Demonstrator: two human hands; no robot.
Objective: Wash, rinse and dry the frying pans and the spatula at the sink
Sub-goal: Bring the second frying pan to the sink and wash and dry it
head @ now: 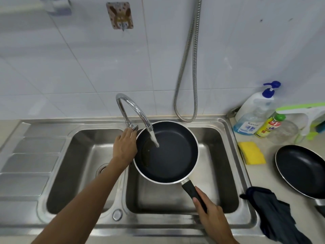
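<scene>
A dark frying pan (173,159) with a pale rim hangs over the right sink basin (219,191). My right hand (209,214) grips its black handle. Water runs from the curved chrome faucet (133,110) into the pan. My left hand (124,147) reaches to the faucet's base, fingers on the tap handle there. A second dark frying pan (302,170) lies on the counter at the right. No spatula is in view.
A yellow sponge (252,154) lies right of the sink, a dark cloth (274,213) drapes over the sink's front right corner. Soap bottles (253,113) and a glass jar stand at the back right. The left basin (70,173) and drainboard lie to the left. A metal hose hangs on the wall.
</scene>
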